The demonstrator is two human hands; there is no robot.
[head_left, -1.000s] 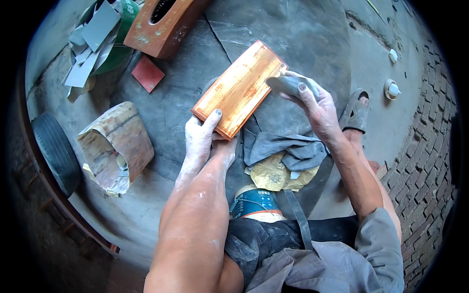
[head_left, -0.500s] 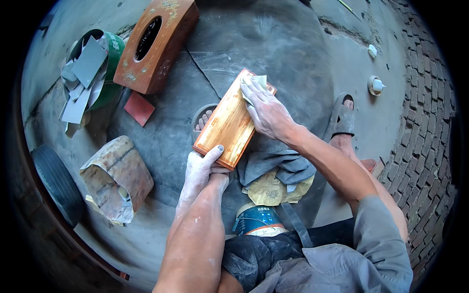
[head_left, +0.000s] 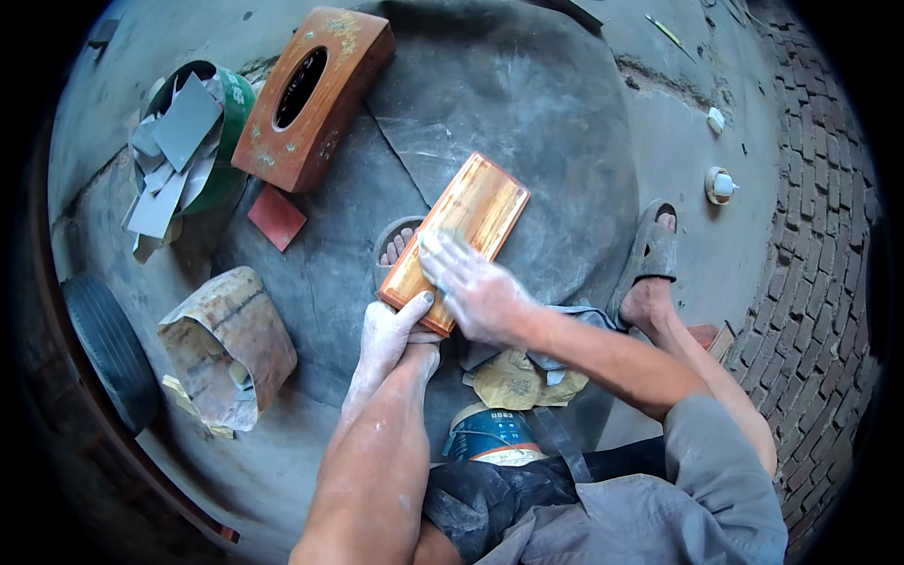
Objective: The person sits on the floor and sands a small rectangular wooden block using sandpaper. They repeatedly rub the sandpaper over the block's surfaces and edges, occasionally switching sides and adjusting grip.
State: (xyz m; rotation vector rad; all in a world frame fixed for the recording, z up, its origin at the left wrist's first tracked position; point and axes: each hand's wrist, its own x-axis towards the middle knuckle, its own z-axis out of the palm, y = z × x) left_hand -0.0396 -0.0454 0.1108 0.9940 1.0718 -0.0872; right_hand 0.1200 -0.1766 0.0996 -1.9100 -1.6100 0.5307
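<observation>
A rectangular wooden panel (head_left: pixel 488 201) with a pale, streaky face and reddish-brown moulded edges lies tilted in front of me. My left hand (head_left: pixel 388 330), white with dust, grips its near end, with the thumb over the top edge. My right hand (head_left: pixel 476 287) presses on the panel's lower half, smeared by motion. Under its fingertips shows a bit of a pale sheet, apparently sandpaper (head_left: pixel 432 242), mostly hidden by the fingers.
At upper left stand a brown wooden tissue box (head_left: pixel 273 155) with an oval opening and a green bucket (head_left: pixel 231 118) of grey sheets. A red square sheet (head_left: pixel 277 217), crumpled paper bag (head_left: pixel 231 325) and tyre (head_left: pixel 111 348) lie left. A blue tub (head_left: pixel 492 433) stands close to me.
My right hand has slid from the panel's far end down toward its near end, baring the far part. My left hand keeps its grip. The whole view has shifted slightly.
</observation>
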